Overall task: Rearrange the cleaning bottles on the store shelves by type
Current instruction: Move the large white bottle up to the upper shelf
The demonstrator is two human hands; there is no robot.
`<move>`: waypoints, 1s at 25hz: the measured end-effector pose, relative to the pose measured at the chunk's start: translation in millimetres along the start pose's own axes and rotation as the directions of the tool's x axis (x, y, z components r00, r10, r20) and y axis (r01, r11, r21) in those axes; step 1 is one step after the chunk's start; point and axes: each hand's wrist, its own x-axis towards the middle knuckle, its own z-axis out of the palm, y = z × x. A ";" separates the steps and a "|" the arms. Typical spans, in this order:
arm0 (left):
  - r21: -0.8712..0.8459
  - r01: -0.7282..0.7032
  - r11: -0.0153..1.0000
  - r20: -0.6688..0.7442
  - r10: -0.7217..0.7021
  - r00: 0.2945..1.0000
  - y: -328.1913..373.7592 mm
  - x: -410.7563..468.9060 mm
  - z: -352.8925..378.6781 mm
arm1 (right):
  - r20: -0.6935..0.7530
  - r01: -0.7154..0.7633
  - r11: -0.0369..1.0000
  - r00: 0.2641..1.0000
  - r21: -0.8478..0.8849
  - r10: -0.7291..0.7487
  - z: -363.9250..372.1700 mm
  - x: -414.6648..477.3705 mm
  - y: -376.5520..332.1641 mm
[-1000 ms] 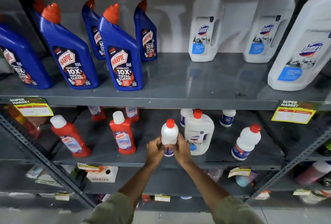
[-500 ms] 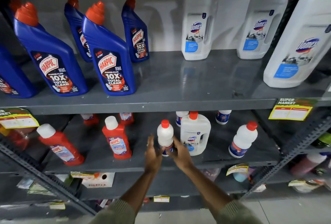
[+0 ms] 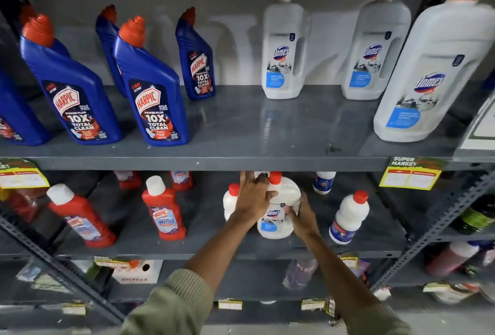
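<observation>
A white Domex bottle (image 3: 273, 223) with a red cap stands on the middle shelf (image 3: 209, 230). My left hand (image 3: 253, 195) lies over its left shoulder, fingers reaching back past the neck. On the bottle's right side, my right hand (image 3: 302, 218) grips it. A small white bottle with a red cap (image 3: 229, 202) stands just left of my left hand. Further right stands another small white bottle (image 3: 348, 216). Two red Harpic bottles (image 3: 163, 211) (image 3: 80, 216) stand at the left of this shelf.
The upper shelf (image 3: 241, 141) holds several blue Harpic bottles (image 3: 152, 93) at the left and three large white Domex bottles (image 3: 284, 48) at the right. A white-capped bottle (image 3: 324, 182) stands at the back of the middle shelf. Slanted metal braces cross both lower corners.
Both hands let go of the small white red-capped bottle and moved right onto the Domex bottle. The view has come closer to the shelves.
</observation>
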 end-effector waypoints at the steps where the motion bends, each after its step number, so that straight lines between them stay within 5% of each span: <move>1: -0.068 0.044 0.997 0.046 -0.041 0.998 4.4 2.1 1.7 | 0.053 -0.028 0.999 0.998 0.031 0.026 -1.6 0.6 0.2; 5: -0.356 0.143 0.924 0.078 -0.124 0.989 12.6 -16.0 3.4 | 0.020 -0.016 0.999 1.000 0.040 0.015 -9.9 -13.4 3.4; 13: -0.473 0.013 0.881 -0.061 -0.048 0.997 51.8 -81.4 -47.7 | -0.036 0.206 0.977 0.978 0.054 -0.204 -48.6 -84.0 -16.0; 20: -0.506 -0.261 0.822 -0.376 0.062 0.924 113.3 -72.8 -198.5 | -0.092 0.574 0.818 0.813 -0.047 -0.575 -125.8 -116.0 -154.5; 25: -0.438 -0.408 0.801 -0.578 0.096 0.810 144.0 -3.8 -294.2 | -0.150 0.635 0.771 0.767 0.040 -0.624 -160.2 -79.8 -257.5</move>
